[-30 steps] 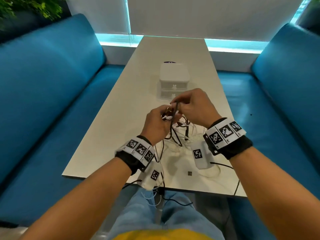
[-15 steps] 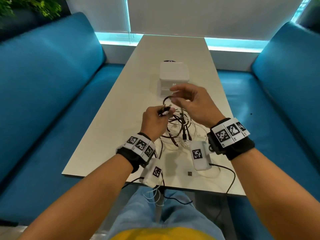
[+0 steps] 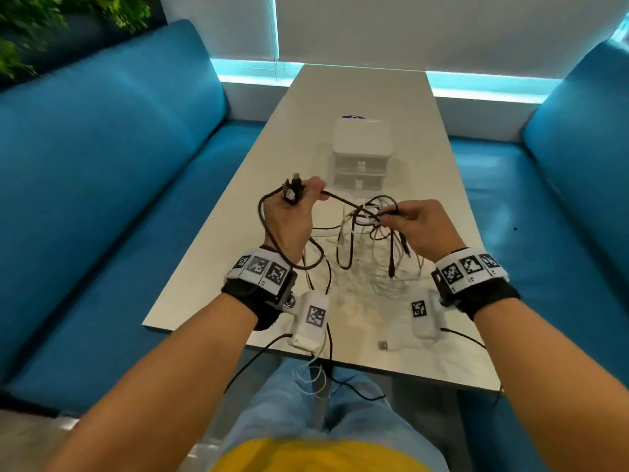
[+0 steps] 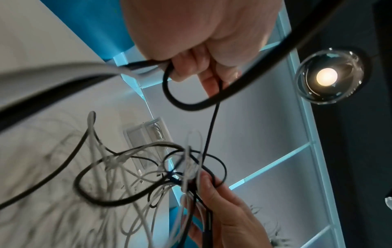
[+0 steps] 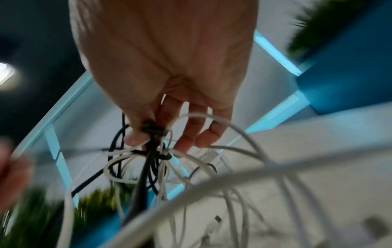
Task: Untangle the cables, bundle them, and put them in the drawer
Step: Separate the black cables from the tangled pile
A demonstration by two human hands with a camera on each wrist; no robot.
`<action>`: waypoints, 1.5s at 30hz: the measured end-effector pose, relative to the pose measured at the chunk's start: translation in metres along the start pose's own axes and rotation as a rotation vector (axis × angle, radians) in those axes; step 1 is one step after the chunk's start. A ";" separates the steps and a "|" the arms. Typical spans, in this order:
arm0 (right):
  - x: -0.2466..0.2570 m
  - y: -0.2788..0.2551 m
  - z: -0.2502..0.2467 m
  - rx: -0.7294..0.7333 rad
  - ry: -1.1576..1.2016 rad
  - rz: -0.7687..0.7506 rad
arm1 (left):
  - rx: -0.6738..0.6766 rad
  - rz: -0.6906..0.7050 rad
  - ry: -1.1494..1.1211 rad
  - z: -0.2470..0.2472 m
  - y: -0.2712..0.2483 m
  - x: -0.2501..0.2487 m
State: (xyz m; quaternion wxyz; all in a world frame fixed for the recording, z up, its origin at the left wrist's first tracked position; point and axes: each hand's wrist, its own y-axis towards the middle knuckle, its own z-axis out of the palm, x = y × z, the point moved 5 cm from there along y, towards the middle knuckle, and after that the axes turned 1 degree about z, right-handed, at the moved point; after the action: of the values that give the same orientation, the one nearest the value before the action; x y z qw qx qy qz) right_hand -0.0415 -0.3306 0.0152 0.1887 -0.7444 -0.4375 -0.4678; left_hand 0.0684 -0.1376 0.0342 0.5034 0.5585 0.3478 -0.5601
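A tangle of black and white cables hangs above the white table. My left hand is raised at the left and grips a black cable together with several plug ends. That cable runs taut to the knot, which my right hand pinches between thumb and fingers. The left wrist view shows the black cable looped under my curled fingers. In the right wrist view the thumb and forefinger pinch the dark knot. A small white drawer unit stands behind the tangle, both drawers closed.
Blue sofas line both sides of the table. A loose white plug lies near the front edge. Thin wires from the wrist devices hang over the edge onto my lap. A small dark round thing shows behind the drawer unit.
My left hand has pulled up and to the left with the black cable, drawing it taut. My right hand has dropped lower and to the right, holding the knot. The hands are now apart.
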 end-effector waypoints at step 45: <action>0.030 -0.057 0.122 0.307 -0.676 -0.224 | 0.020 -0.288 0.063 -0.084 0.035 0.029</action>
State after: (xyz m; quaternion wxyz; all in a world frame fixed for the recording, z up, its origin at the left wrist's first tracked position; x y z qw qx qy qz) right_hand -0.0185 -0.2008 -0.0258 0.0907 -0.7672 -0.6187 -0.1426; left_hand 0.1284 -0.0719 0.0010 0.4011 0.5251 0.4345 -0.6120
